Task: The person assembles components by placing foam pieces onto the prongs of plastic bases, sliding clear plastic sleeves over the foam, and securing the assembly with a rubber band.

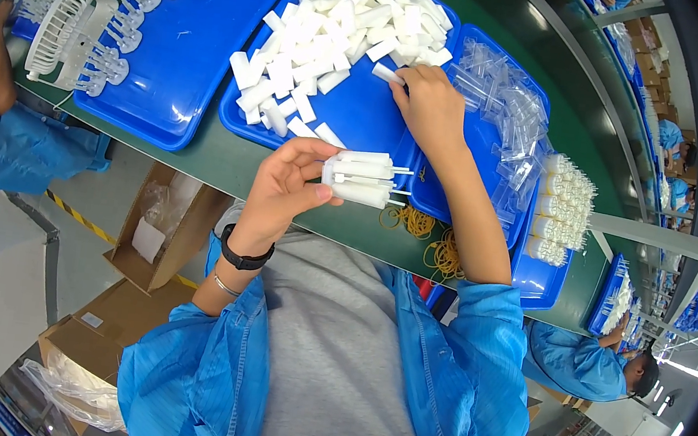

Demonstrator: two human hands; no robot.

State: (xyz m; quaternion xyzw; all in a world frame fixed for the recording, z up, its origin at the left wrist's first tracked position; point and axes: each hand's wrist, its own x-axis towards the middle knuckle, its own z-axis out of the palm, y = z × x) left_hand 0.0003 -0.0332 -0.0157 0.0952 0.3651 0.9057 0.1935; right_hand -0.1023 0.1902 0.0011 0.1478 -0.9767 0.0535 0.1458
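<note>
My left hand (pixel 282 182) is closed on a white plastic pronged holder (pixel 363 178) at its round base. The holder lies sideways, its prongs pointing right; white foam sleeves cover several of them, and thin pin tips stick out beyond. My right hand (pixel 432 111) reaches over the trays, its fingers pinched on a white foam sleeve (pixel 387 74) at the right edge of a heap. That heap of white foam pieces (pixel 336 38) fills much of the middle blue tray (pixel 366 124). Right beside this hand are clear plastic pieces (pixel 505 115) in another tray.
Bare pronged holders (pixel 130 12) and a white rack (pixel 62 35) sit on the left blue tray (pixel 201 34). Foam-covered holders (pixel 561 209) stand stacked at right. Yellow rubber bands (pixel 445 252) lie at the green table's near edge. Co-workers (pixel 19 134) sit at both sides; cardboard boxes (pixel 160 230) lie below.
</note>
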